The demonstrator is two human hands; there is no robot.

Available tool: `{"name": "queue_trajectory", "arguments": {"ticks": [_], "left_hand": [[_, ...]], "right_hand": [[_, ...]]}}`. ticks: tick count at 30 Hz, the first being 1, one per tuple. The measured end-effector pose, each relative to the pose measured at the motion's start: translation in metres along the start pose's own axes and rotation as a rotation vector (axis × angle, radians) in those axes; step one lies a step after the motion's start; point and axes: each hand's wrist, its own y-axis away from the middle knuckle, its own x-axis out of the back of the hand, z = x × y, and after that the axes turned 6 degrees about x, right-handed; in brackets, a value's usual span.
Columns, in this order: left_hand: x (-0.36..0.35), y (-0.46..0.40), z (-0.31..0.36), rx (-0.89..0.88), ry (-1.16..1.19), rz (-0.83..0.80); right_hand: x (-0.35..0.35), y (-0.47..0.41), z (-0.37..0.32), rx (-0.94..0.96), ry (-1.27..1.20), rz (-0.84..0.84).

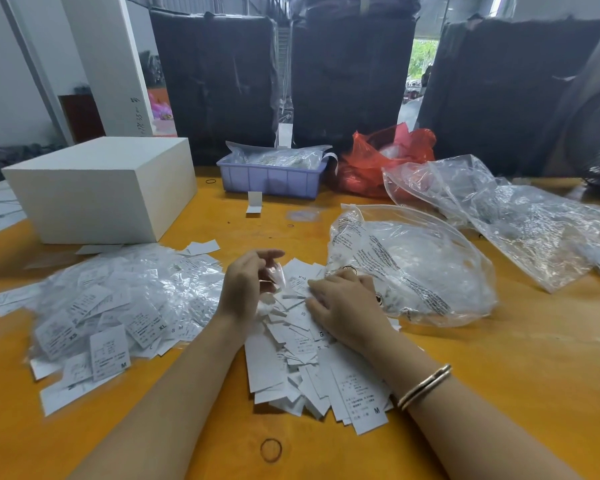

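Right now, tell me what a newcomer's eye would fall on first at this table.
First the two hands at the centre: the left hand holds a small clear sleeve, the right hand rests on a heap of loose white size labels. Left of them spreads a glossy mound of bagged labels on the orange table, and at the back a red plastic bag stands out.

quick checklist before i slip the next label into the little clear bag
1. Small clear plastic sleeve gripped by the left hand: ok.
2. Sleeve mouth open: cannot tell.
3. Right hand resting on the loose white paper size labels: ok.
4. One single label pinched: cannot tell.
5. Heap of bagged labels close beside the left hand for dropping off: ok.
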Motion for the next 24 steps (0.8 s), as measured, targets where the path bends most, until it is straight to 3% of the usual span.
{"name": "queue_trajectory", "arguments": {"ticks": [4, 9, 13, 19, 24], "left_hand": [[0.000, 0.000, 0.000, 0.023, 0.008, -0.027], [0.003, -0.001, -0.004, -0.072, -0.112, 0.056], [0.003, -0.001, -0.005, -0.080, -0.069, 0.044], [0.002, -0.001, -0.002, 0.004, -0.003, 0.002], [-0.001, 0.002, -0.002, -0.110, -0.019, -0.043]], "right_hand": [[0.001, -0.001, -0.002, 0.048, 0.119, 0.150], [0.005, -0.001, 0.005, -0.048, -0.209, 0.418], [0.009, -0.001, 0.011, -0.123, -0.516, 0.559], [0.013, 0.000, 0.017, -0.333, -1.074, 0.584], [0.015, 0.001, 0.016, -0.298, -1.190, 0.619]]}}
